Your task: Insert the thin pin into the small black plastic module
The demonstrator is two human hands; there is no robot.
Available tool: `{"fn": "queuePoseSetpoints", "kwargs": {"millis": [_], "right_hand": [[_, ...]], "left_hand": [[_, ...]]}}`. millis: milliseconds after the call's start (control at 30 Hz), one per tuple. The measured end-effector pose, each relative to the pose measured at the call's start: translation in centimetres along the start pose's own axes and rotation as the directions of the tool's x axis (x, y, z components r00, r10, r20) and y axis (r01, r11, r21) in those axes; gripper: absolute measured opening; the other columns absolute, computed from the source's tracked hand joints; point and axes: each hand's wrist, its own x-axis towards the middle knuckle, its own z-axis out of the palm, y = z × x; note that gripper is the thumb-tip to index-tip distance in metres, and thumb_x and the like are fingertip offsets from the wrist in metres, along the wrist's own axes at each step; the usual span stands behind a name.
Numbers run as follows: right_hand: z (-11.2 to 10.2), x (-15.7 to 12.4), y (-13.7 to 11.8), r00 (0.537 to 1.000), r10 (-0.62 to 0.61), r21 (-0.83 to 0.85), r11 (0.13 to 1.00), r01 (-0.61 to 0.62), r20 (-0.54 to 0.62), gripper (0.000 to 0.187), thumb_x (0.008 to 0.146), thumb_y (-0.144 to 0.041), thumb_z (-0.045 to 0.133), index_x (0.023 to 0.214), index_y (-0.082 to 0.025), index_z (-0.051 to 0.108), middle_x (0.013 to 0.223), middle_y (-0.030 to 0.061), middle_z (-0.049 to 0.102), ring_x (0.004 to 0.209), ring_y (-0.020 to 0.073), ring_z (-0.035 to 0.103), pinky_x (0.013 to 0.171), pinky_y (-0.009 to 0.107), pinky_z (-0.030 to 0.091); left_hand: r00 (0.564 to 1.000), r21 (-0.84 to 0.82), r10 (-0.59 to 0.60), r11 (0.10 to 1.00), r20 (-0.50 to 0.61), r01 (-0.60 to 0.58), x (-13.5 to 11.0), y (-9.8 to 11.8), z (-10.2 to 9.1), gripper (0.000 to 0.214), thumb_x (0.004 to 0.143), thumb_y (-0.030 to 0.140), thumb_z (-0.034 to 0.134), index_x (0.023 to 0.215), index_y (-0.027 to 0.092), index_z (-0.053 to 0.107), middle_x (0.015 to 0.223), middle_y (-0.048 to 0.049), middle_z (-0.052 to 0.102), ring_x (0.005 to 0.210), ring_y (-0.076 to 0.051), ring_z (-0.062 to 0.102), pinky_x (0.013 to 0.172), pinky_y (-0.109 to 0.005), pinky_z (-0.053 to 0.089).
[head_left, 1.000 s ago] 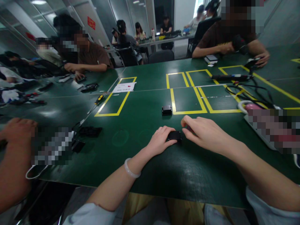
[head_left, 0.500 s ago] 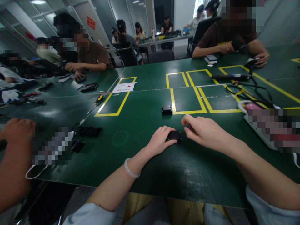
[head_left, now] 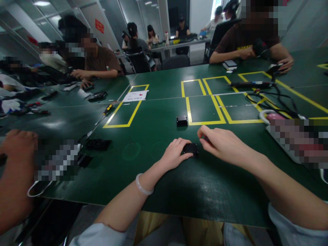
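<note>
My left hand (head_left: 176, 152) is closed around the left side of a small black rectangular block (head_left: 191, 149) on the green table. The thumb lies along the near edge, with the fingers over the far side. Just to the right, my right hand (head_left: 216, 140) hovers with its fingers curled in towards the thumb. Whatever it may hold is hidden in the dark gap between finger and thumb. Beyond both hands a second small black block (head_left: 181, 120) stands by a yellow tape corner.
Yellow tape rectangles (head_left: 207, 122) mark the green table (head_left: 164, 191). A blurred-out tray (head_left: 284, 145) is at right, with a black electric screwdriver (head_left: 252, 84) and cables behind. Left are a yellow-black screwdriver (head_left: 108, 109), black parts (head_left: 98, 144) and a co-worker's arm (head_left: 19, 164). Other people sit across.
Hardly anything differs. My left hand stays on the block, and my right hand has shifted very slightly, its fingers still curled.
</note>
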Motion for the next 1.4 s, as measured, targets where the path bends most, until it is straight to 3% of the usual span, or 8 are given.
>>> {"fn": "queuePoseSetpoints", "kwargs": {"millis": [167, 500, 700, 1033, 1200, 1400], "right_hand": [[-0.05, 0.07, -0.11, 1.000, 0.004, -0.043, 0.999, -0.003, 0.009, 0.028, 0.095, -0.044, 0.036, 0.091, -0.021, 0.051, 0.068, 0.0015, 0.061, 0.063, 0.0188, 0.055, 0.056, 0.028, 0.030], [-0.15, 0.05, -0.17, 1.000, 0.011, -0.019, 1.000, -0.011, 0.012, 0.013, 0.094, -0.028, 0.037, 0.097, -0.021, 0.048, 0.074, 0.0008, 0.062, 0.065, 0.0171, 0.058, 0.056, 0.027, 0.030], [-0.24, 0.11, -0.37, 0.999, 0.040, -0.074, 0.997, -0.038, 0.026, 0.024, 0.096, -0.040, 0.035, 0.090, -0.022, 0.050, 0.070, 0.0015, 0.062, 0.065, 0.0192, 0.057, 0.057, 0.028, 0.030], [-0.26, 0.05, -0.26, 1.000, 0.008, -0.005, 1.000, -0.008, 0.017, 0.011, 0.092, -0.028, 0.040, 0.097, -0.021, 0.048, 0.076, 0.0003, 0.062, 0.068, 0.0173, 0.058, 0.059, 0.027, 0.031], [-0.16, 0.16, -0.39, 1.000, 0.026, -0.056, 0.998, -0.025, 0.005, 0.026, 0.096, -0.042, 0.036, 0.089, -0.022, 0.051, 0.068, 0.0006, 0.061, 0.064, 0.0183, 0.055, 0.058, 0.028, 0.030], [0.02, 0.11, -0.12, 0.998, 0.042, -0.023, 0.999, -0.041, 0.037, 0.017, 0.096, -0.032, 0.036, 0.095, -0.021, 0.049, 0.074, 0.0010, 0.062, 0.067, 0.0181, 0.057, 0.058, 0.028, 0.031]], "left_hand": [[1.000, 0.001, -0.001, 1.000, 0.004, 0.001, 0.02, -0.01, -0.03, 0.036, 0.089, 0.043, 0.056, 0.118, 0.023, 0.051, 0.111, -0.0062, 0.055, 0.101, -0.024, 0.050, 0.089, -0.038, 0.042], [1.000, 0.006, 0.013, 1.000, -0.003, -0.013, -0.05, 0.04, -0.15, 0.034, 0.089, 0.042, 0.056, 0.116, 0.022, 0.051, 0.112, -0.0058, 0.055, 0.101, -0.023, 0.050, 0.089, -0.036, 0.042], [1.000, 0.014, 0.013, 1.000, -0.005, -0.013, -0.05, -0.04, -0.05, 0.036, 0.089, 0.042, 0.056, 0.119, 0.023, 0.050, 0.110, -0.0052, 0.055, 0.100, -0.023, 0.050, 0.089, -0.037, 0.042], [1.000, 0.020, 0.017, 1.000, -0.002, -0.017, -0.03, -0.07, -0.06, 0.034, 0.089, 0.043, 0.056, 0.116, 0.022, 0.051, 0.109, -0.0050, 0.056, 0.099, -0.023, 0.050, 0.088, -0.036, 0.042], [1.000, 0.030, 0.018, 0.999, -0.010, -0.018, -0.02, -0.13, 0.08, 0.036, 0.089, 0.042, 0.057, 0.118, 0.022, 0.050, 0.109, -0.0053, 0.056, 0.099, -0.023, 0.050, 0.088, -0.036, 0.042], [1.000, 0.011, 0.015, 1.000, -0.009, -0.015, -0.04, -0.03, -0.06, 0.034, 0.089, 0.042, 0.056, 0.117, 0.022, 0.051, 0.111, -0.0052, 0.055, 0.101, -0.023, 0.050, 0.089, -0.036, 0.042]]}}
